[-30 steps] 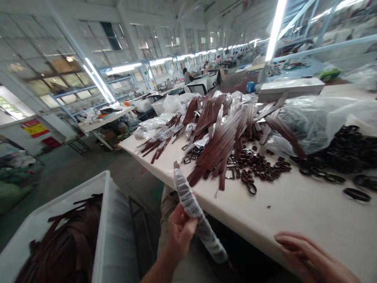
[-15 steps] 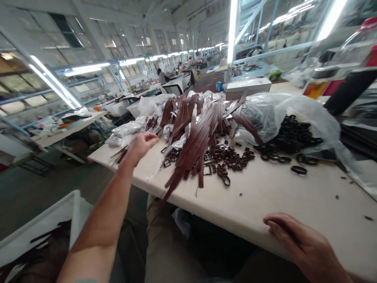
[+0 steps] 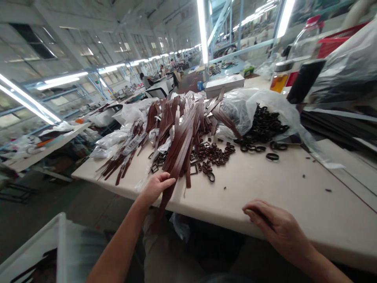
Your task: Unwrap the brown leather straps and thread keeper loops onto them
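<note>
My left hand [image 3: 157, 187] is at the near end of a pile of brown leather straps [image 3: 184, 139]. Its thumb and fingers close on the edge of a strap that hangs over the table's front edge. My right hand [image 3: 279, 226] rests at the front edge on the right, with fingers curled and thumb against them; whatever may be inside is hidden. Beside the straps lie small brown strap loops [image 3: 216, 154] and square metal buckles [image 3: 193, 169]. Farther right, black rings [image 3: 263, 124] spill from a clear plastic bag [image 3: 240, 110].
The pale table [image 3: 206, 202] carries plastic-wrapped straps [image 3: 132, 145] on the left. A white bin [image 3: 61, 243] stands low at the left. At the back right are a black cylinder [image 3: 306, 80], a jar of amber liquid [image 3: 279, 78] and a white box [image 3: 225, 85].
My left hand has moved right and toward me, from the wrapped bundles to the brown strap, and now grips it. My right hand keeps its curled pose. The whole view has shifted.
</note>
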Tool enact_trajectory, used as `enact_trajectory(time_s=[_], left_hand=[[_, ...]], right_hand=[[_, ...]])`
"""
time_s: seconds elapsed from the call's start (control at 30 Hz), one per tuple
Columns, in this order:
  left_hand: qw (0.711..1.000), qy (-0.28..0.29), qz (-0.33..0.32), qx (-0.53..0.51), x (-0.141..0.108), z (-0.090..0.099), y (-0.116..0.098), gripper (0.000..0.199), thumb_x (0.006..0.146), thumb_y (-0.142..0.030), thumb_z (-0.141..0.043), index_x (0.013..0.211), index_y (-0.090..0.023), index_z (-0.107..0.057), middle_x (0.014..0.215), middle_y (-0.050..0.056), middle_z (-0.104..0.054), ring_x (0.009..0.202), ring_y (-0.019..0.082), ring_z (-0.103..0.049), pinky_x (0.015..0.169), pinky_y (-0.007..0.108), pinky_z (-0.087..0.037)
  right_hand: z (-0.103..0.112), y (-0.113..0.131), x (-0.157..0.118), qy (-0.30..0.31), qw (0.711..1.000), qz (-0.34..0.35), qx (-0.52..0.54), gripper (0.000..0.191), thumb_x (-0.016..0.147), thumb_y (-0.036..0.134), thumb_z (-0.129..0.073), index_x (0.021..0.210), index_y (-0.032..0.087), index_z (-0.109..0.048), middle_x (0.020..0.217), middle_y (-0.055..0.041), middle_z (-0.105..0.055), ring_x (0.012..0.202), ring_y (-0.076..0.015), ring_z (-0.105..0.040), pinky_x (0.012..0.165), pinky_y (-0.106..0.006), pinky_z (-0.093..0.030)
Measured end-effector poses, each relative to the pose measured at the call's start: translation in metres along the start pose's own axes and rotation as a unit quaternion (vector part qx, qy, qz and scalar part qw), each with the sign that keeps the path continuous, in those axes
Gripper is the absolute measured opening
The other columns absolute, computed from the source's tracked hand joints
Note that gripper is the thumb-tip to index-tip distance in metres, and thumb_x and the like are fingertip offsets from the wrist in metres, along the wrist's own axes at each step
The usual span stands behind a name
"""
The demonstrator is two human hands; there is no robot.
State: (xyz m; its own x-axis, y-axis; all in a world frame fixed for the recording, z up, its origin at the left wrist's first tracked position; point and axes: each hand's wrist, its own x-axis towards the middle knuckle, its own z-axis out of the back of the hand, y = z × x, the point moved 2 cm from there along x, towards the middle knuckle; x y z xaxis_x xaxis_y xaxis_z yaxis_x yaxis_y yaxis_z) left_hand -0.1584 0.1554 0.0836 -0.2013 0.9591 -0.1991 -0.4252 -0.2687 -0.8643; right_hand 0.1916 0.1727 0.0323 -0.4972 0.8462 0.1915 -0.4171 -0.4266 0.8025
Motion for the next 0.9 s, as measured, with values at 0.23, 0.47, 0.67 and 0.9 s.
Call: enact_trajectory(time_s=[0.23,0.47,0.67,0.9], left_hand=[[0.978,0.084,-0.036,-0.189,-0.065,-0.117,-0.016,0.025,0.081,-0.040,-0.067,0.086,-0.016,-0.069,0.069,0.001,-0.061,0.063,0.015,-0.052,0.057,0.025,-0.040],[0.974,0.146,-0.171,0.022,-0.094,-0.199,-0.004,0.006,0.077,-0.026,-0.069,0.077,-0.019,-0.069,0.072,0.003,-0.065,0.064,0.017,-0.056,0.058,0.028,-0.038],[0.943,0.212,-0.246,0.070,-0.094,-0.228,-0.010,0.019,0.083,-0.035,-0.066,0.093,-0.021,-0.073,0.081,0.007,-0.072,0.073,0.021,-0.065,0.067,0.030,-0.049],[0.884,0.151,-0.373,0.237,-0.065,-0.201,-0.046,0.075,0.084,-0.059,-0.058,0.145,-0.018,-0.041,0.152,0.017,-0.039,0.139,0.032,-0.037,0.115,0.050,-0.030]], right_hand=[[-0.025,0.033,0.029,0.119,0.934,-0.109,0.319,0.047,0.092,0.057,-0.050,0.113,0.017,-0.062,0.098,-0.0090,-0.071,0.085,-0.0210,-0.068,0.074,-0.034,-0.055],[-0.008,0.069,0.071,0.084,0.828,-0.182,0.524,0.036,0.080,0.045,-0.072,0.098,0.016,-0.063,0.074,-0.0034,-0.071,0.060,-0.0125,-0.066,0.057,-0.023,-0.052],[0.065,0.102,0.069,0.054,0.857,-0.111,0.501,0.033,0.072,0.043,-0.080,0.083,0.015,-0.065,0.056,0.0041,-0.060,0.041,-0.0069,-0.054,0.039,-0.017,-0.044],[0.162,0.088,0.000,0.007,0.941,-0.162,0.296,0.032,0.076,0.045,-0.070,0.077,0.014,-0.070,0.038,0.0076,-0.053,0.024,0.0002,-0.036,0.030,-0.009,-0.016]])
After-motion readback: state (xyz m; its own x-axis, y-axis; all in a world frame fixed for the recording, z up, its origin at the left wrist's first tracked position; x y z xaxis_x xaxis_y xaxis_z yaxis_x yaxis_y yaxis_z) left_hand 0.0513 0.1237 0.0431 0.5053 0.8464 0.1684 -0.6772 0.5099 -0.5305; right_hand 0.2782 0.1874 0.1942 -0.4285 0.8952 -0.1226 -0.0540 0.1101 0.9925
